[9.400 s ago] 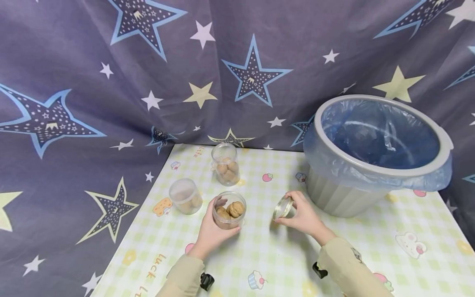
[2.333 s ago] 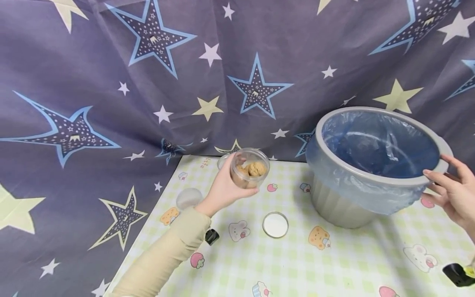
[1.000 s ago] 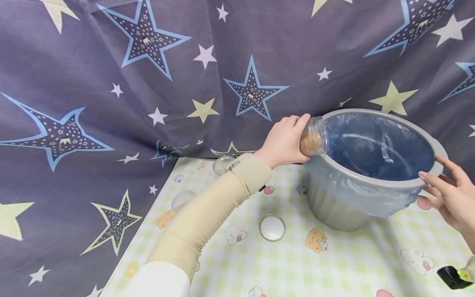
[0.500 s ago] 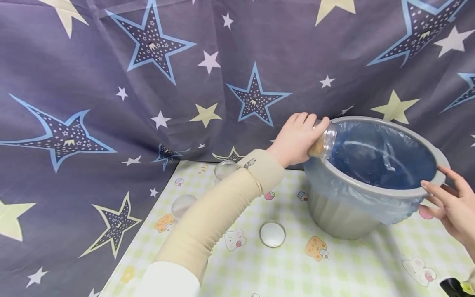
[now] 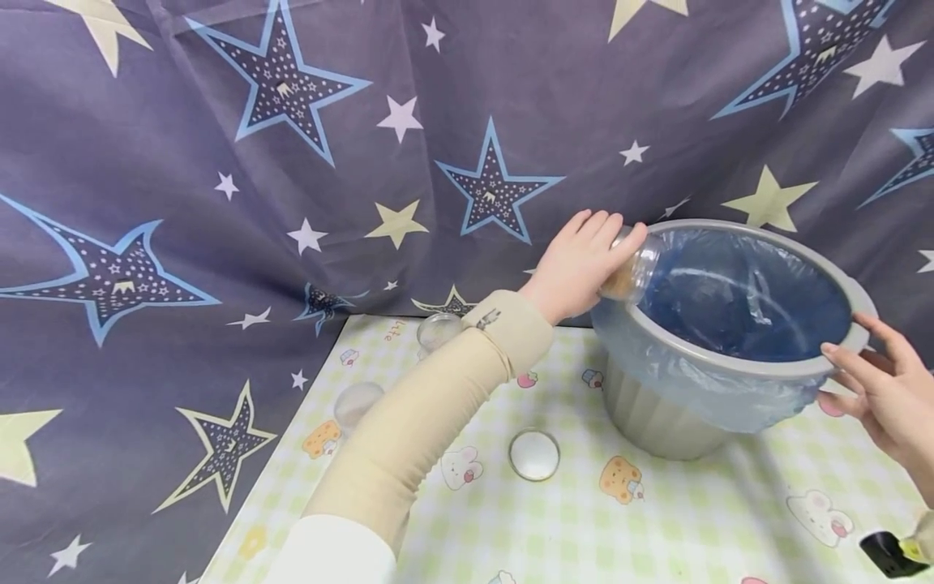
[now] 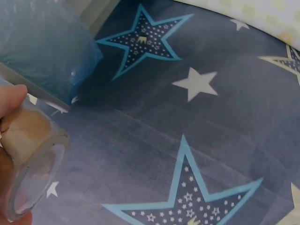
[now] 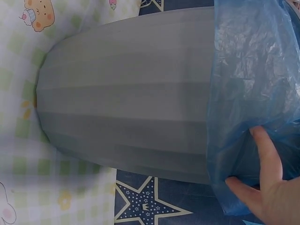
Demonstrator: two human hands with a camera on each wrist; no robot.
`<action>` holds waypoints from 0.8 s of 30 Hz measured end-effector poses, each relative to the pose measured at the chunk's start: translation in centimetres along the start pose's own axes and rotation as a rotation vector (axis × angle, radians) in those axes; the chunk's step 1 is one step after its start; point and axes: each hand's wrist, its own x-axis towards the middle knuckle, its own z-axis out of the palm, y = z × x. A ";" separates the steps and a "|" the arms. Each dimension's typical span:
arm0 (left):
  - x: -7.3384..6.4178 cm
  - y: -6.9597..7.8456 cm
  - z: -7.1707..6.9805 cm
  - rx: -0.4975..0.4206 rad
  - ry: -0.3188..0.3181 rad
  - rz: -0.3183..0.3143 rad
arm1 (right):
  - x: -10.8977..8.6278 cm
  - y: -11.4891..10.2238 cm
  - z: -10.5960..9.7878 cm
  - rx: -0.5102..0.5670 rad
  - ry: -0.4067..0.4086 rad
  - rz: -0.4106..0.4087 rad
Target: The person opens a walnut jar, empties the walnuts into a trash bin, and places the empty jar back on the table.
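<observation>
My left hand (image 5: pixel 580 268) grips a clear plastic jar (image 5: pixel 642 272), tipped sideways with its mouth over the left rim of a grey trash can (image 5: pixel 667 414). Brown walnuts (image 6: pixel 29 129) show inside the jar in the left wrist view; how many is hidden by the fingers. At the can's right side my right hand (image 5: pixel 886 389) holds the rim, with thumb and fingers against the edge. Its lower fingers touch the overhanging blue bag (image 7: pixel 253 84) in the right wrist view. A round jar lid (image 5: pixel 534 454) lies on the table.
Two more clear jars, a back one (image 5: pixel 438 331) and a front one (image 5: pixel 357 403), stand at the table's left, partly behind my left sleeve. A checked cloth (image 5: pixel 584 535) covers the table. A star-patterned curtain (image 5: pixel 481 97) hangs close behind.
Since the oldest frame, my right hand has set the lid down and taken the can's rim. My left hand has carried the walnut jar rightward and tipped it over the can; lately it barely moves.
</observation>
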 end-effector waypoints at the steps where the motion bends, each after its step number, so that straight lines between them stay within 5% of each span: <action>1: 0.0 0.0 0.1 0.022 0.025 0.003 | 0.0 0.0 0.0 -0.005 0.002 0.001; 7: 0.1 0.0 0.9 0.146 0.146 0.005 | 0.0 -0.3 0.1 -0.024 0.000 0.003; 18: 0.3 -0.5 1.6 0.138 0.126 -0.014 | 0.1 -0.3 0.1 -0.040 -0.012 0.004; 24: 0.2 -0.5 1.4 0.102 0.096 0.040 | 0.0 -0.1 -0.1 -0.060 -0.007 -0.005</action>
